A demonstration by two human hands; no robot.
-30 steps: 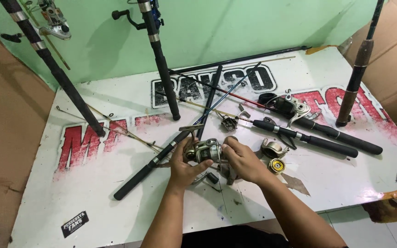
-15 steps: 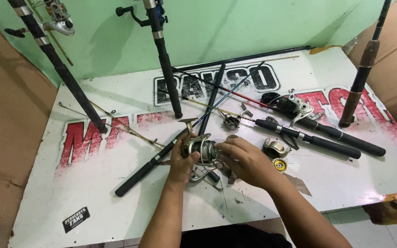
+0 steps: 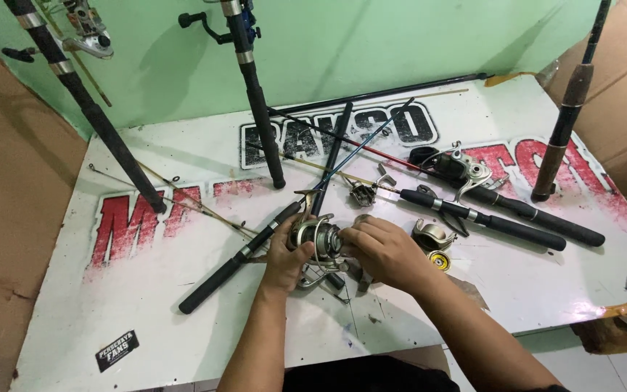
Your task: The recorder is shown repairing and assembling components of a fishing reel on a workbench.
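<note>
A silver spinning reel (image 3: 316, 238) sits between both my hands near the table's front middle. My left hand (image 3: 283, 255) grips its left side from below. Closed over the reel's right side is my right hand (image 3: 386, 250), covering that part of it. The reel rests over a black rod handle (image 3: 235, 263) that runs diagonally toward the lower left. Just right of my right hand lie a loose silver reel part (image 3: 431, 235) and a small yellow-centred round piece (image 3: 439, 260).
The white table (image 3: 146, 312) with red and black lettering holds several rods: two black-handled ones (image 3: 517, 221) at right with a reel (image 3: 459, 168), thin rods crossing the middle. Upright rods (image 3: 259, 109) (image 3: 92, 116) (image 3: 564, 131) lean on the green wall. Cardboard stands at both sides.
My hands have closed in tighter around the reel, and the right hand now covers more of it. The view has shifted slightly; the rods have not moved.
</note>
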